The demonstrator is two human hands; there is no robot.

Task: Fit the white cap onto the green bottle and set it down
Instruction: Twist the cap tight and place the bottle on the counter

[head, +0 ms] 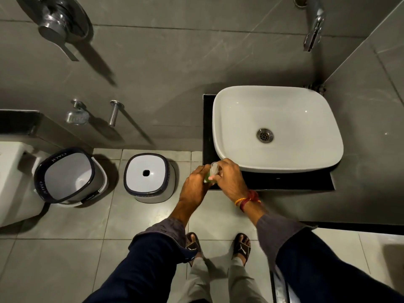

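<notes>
Beside sink (277, 130), both hands' fingers (213, 177) enclose green bottle (207, 177).

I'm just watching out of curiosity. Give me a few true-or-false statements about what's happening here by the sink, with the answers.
1. Both hands, left hand and right hand, are on the green bottle. True.
2. The bottle stands inside the sink. False: it is held in front of the sink, near the black counter.
3. The bucket on the floor is full of water. False: it looks empty.
4. The right wrist wears thread bands. True.
</notes>
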